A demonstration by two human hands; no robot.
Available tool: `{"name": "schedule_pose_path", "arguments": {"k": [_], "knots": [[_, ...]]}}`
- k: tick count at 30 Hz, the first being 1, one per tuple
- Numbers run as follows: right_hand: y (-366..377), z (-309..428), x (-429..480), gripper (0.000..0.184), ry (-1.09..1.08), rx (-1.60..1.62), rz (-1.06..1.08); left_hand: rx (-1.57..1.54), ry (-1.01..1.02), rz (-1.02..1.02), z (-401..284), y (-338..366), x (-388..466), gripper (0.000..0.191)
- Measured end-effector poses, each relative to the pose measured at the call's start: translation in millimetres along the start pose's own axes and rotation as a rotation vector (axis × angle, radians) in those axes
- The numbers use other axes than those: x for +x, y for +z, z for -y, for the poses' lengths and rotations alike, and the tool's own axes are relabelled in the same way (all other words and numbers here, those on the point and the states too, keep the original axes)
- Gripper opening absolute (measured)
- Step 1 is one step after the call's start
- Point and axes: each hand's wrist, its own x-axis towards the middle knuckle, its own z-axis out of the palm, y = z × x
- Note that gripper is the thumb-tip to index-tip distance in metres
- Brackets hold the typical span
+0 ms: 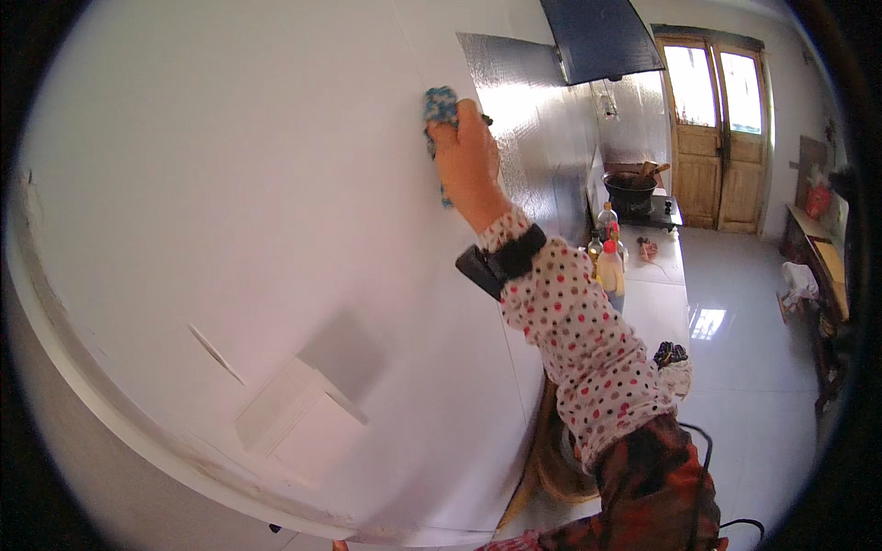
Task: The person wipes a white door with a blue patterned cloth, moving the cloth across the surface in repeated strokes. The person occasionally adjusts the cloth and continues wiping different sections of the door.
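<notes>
My right hand (470,162) is raised to a white wall surface (275,206) and grips a blue-and-white patterned cloth (441,103). The cloth is pressed against the wall, and part of it hides behind the fingers and palm. A black band (506,260) circles the right wrist over a dotted sleeve cover (586,324). Just left of the hand the wall is plain; on its other side begins a shiny foil sheet (524,131). Only a fingertip of what looks like my left hand (340,545) shows at the bottom edge, under the wall's lower ledge.
A dark range hood (603,41) juts out above a wok (630,184) on a stove. Several bottles (610,268) stand on the white counter (654,303) beside my forearm. A round wooden thing (558,475) sits below my elbow. Wooden doors (716,151) close off the far end.
</notes>
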Motion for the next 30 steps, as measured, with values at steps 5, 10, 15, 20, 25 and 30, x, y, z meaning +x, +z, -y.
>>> {"name": "schedule_pose_path", "arguments": {"k": [5,10,15,20,25,30], "knots": [[-11,-12,-20,0.022,-0.089,0.124,0.068,-0.076,-0.057,0.001,-10,6,-1,0.086],[8,-12,58,0.02,-0.39,0.111,-0.136,0.073,0.142,0.04,-5,7,3,0.088],[26,12,131,0.019,-0.607,0.012,-0.304,0.048,0.035,0.032,-6,8,-3,0.089],[-4,-34,58,0.021,-0.634,0.014,-0.133,-0.044,-0.098,0.018,-10,10,-8,0.092],[-48,-100,-112,0.02,-0.288,-0.084,0.131,0.041,0.254,-0.001,-3,17,-1,0.093],[-69,-108,-174,0.022,-0.258,-0.075,0.23,-0.069,0.113,-0.05,0,16,0,0.093]]}}
